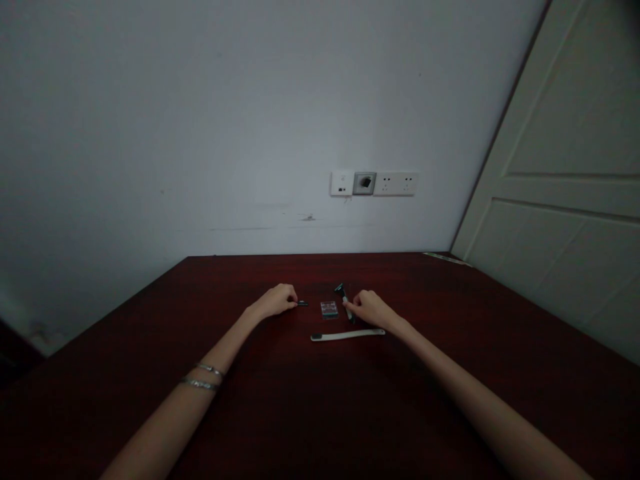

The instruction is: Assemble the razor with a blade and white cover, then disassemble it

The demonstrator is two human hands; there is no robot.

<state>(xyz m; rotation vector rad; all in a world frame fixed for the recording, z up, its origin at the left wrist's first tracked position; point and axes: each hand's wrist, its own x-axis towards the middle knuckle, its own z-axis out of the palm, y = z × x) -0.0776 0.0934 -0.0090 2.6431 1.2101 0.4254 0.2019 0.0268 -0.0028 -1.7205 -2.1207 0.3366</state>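
Both arms reach out over a dark red wooden table. My left hand is curled, its fingertips pinching a small dark piece that rests on the table. My right hand is closed round the handle of a razor, whose dark head points away from me. Between the hands lies a small clear cartridge box. A white toothbrush-like stick lies flat just in front of my right hand. Two silver bangles circle my left forearm.
A white wall rises behind the table, with a row of sockets above the far edge. A pale panelled door stands at the right.
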